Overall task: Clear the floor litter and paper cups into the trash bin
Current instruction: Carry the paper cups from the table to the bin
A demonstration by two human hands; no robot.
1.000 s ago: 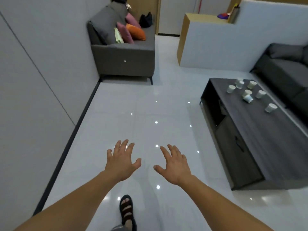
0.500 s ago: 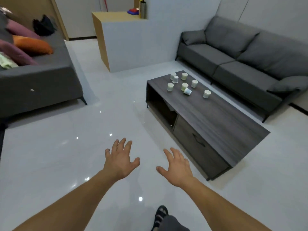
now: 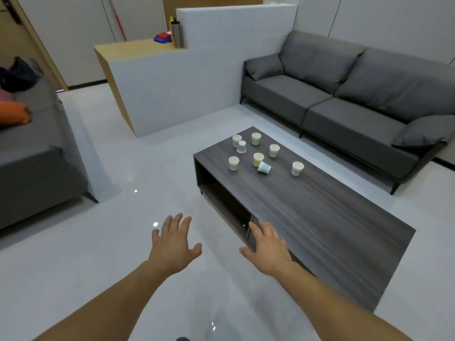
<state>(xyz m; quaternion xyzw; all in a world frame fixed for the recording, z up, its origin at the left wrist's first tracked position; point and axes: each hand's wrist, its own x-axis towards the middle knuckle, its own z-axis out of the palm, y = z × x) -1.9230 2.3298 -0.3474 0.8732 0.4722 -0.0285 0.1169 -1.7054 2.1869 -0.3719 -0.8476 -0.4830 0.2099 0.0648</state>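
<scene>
Several paper cups (image 3: 258, 159) stand on the far end of a dark wooden coffee table (image 3: 320, 217). One cup (image 3: 264, 167) lies on its side and another (image 3: 241, 146) stands upside down. My left hand (image 3: 172, 244) is stretched out over the white floor, fingers spread, holding nothing. My right hand (image 3: 268, 247) is spread the same way over the near left edge of the table. Both hands are well short of the cups. No trash bin and no floor litter is in view.
A grey sofa (image 3: 344, 102) stands behind the table on the right. Another grey sofa (image 3: 32, 156) with an orange cushion (image 3: 13, 116) is at the left. A white partition (image 3: 187, 77) with a wooden ledge, bottle and red-blue item stands behind. Glossy white floor (image 3: 98, 242) lies between.
My view has swung to the right, bringing the coffee table and the right sofa nearer the centre. My hands have stayed spread out in front, holding nothing.
</scene>
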